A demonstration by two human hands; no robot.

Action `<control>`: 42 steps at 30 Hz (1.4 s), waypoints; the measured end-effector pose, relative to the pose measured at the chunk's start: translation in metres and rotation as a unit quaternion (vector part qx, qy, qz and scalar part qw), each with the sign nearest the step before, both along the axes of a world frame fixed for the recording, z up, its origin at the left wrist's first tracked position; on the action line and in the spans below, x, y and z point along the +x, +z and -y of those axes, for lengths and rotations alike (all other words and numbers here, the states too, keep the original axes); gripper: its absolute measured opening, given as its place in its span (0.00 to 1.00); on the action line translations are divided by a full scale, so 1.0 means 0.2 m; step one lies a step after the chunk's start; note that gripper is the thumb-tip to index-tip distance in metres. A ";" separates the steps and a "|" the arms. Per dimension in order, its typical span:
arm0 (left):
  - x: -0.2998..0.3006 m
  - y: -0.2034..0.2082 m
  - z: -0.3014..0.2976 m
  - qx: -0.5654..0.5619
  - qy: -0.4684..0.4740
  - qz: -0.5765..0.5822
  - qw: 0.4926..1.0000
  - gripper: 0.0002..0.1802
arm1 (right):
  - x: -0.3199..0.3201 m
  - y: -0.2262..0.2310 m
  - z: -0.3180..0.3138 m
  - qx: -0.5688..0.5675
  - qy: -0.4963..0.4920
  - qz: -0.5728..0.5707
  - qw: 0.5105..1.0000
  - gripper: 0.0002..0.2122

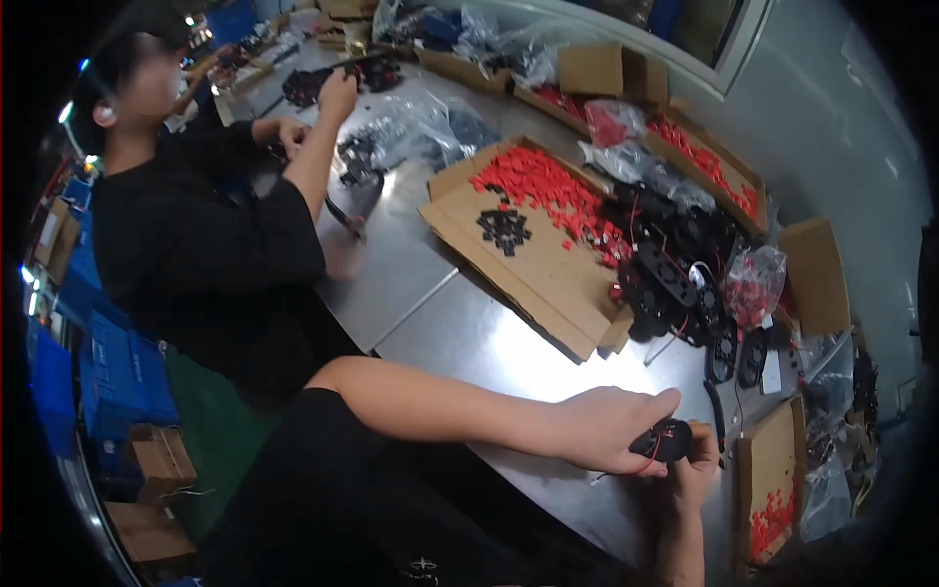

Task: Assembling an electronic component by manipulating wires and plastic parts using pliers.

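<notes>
A black rounded part (671, 440) with a thin red wire is held over the metal table in front of me. My left hand (608, 428) is closed on it, with the thumb along its top side and the red wire running by the fingers. My right hand (696, 464) has its fingers bent against the part's right edge, gripping it from that side. Much of the part is hidden by my fingers. A pile of black parts with round openings and red wires (675, 279) lies just beyond my hands.
Beyond stands a shallow cardboard tray (509, 293) with small red pieces (543, 186) and black pieces (504, 231). Another cardboard box (773, 445) with red pieces is at right. A co-worker (205, 225) in black handles parts at left. Plastic bags (421, 127) and a wall (822, 127) line the back.
</notes>
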State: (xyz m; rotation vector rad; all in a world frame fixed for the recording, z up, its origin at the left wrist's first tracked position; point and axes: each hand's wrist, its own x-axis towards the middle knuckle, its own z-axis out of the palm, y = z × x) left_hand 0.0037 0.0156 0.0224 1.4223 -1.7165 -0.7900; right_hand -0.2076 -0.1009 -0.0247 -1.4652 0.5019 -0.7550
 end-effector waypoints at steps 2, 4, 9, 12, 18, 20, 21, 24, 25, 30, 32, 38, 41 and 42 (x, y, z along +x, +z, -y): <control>0.01 0.01 0.01 -0.001 -0.006 0.017 1.000 0.33 | 0.02 0.05 -0.02 0.030 -0.004 -0.014 0.999 0.08; 0.01 -0.02 0.02 -0.010 0.000 0.050 0.999 0.32 | 0.04 0.08 -0.03 0.063 -0.010 -0.032 0.997 0.08; 0.04 -0.07 0.03 -0.068 0.020 0.117 0.991 0.31 | 0.06 0.15 -0.03 0.080 -0.003 -0.189 0.979 0.07; 0.07 -0.06 0.04 -0.044 0.005 0.140 0.989 0.30 | 0.09 0.07 -0.03 -0.038 -0.035 -0.185 0.981 0.08; 0.04 -0.09 0.04 -0.099 0.016 0.252 0.962 0.30 | 0.05 0.13 -0.06 -0.300 -0.057 -0.316 0.898 0.08; 0.03 -0.09 0.03 -0.099 0.023 0.254 0.962 0.28 | 0.02 0.11 -0.05 -0.301 -0.059 -0.339 0.890 0.08; 0.02 -0.09 0.04 -0.091 0.013 0.238 0.967 0.28 | 0.01 0.11 -0.04 -0.324 -0.050 -0.336 0.883 0.08; 0.02 -0.13 0.06 -0.088 0.027 0.231 0.969 0.24 | 0.01 0.18 0.01 -0.380 0.016 -0.330 0.864 0.06; 0.03 -0.11 0.05 -0.076 0.036 0.228 0.970 0.23 | 0.01 0.20 0.03 -0.346 0.013 -0.334 0.876 0.08; 0.07 0.00 0.04 -0.033 0.023 0.247 0.968 0.27 | 0.04 0.23 0.03 -0.004 -0.031 -0.136 0.990 0.22; 0.08 -0.01 0.05 -0.037 0.027 0.240 0.970 0.28 | 0.05 0.31 0.00 0.144 -0.008 -0.125 0.982 0.24; 0.02 -0.01 0.10 -0.033 0.021 0.235 0.971 0.28 | 0.02 0.14 0.05 0.177 0.086 -0.121 0.973 0.20; 0.02 -0.01 0.09 -0.037 0.019 0.224 0.974 0.28 | 0.03 0.16 0.01 0.172 0.083 -0.123 0.974 0.20; 0.03 -0.01 0.09 -0.034 0.022 0.217 0.975 0.28 | 0.03 0.17 0.01 0.166 0.091 -0.129 0.973 0.21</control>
